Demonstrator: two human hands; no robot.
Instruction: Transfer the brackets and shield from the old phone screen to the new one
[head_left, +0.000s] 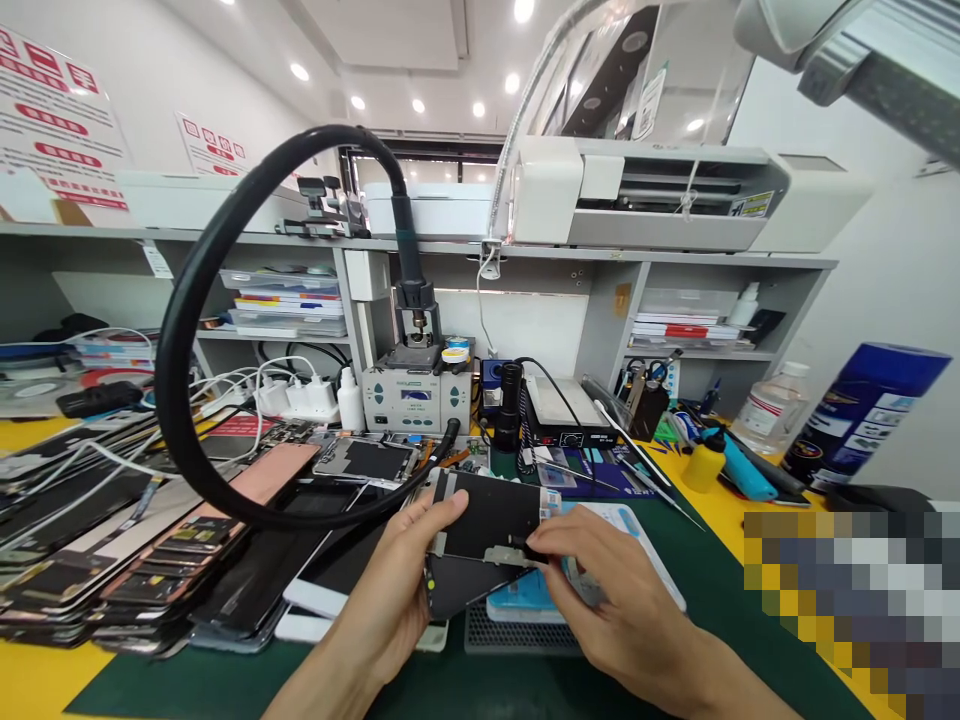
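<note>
My left hand (405, 565) is closed around the left side of a phone screen (491, 515), thumb lying on top. Its dark back faces up, with silvery strips at the left and lower edges. At its lower right edge, my right hand (619, 585) is closed in a pinch by a small dark piece. The fingertips hide what they hold, if anything. Beneath the screen, another dark panel (466, 588) shows, slanting down. A blue and white case (641, 545) lies under and behind my right hand, partly over a dark perforated mat (499, 635).
Stacks of phone screens (172, 560) crowd the left. A thick black hose (171, 330) loops from the grey soldering station (416, 400) area to just behind my left hand. At right stand a yellow bottle (705, 462), a clear bottle (769, 410) and a blue spray can (862, 415).
</note>
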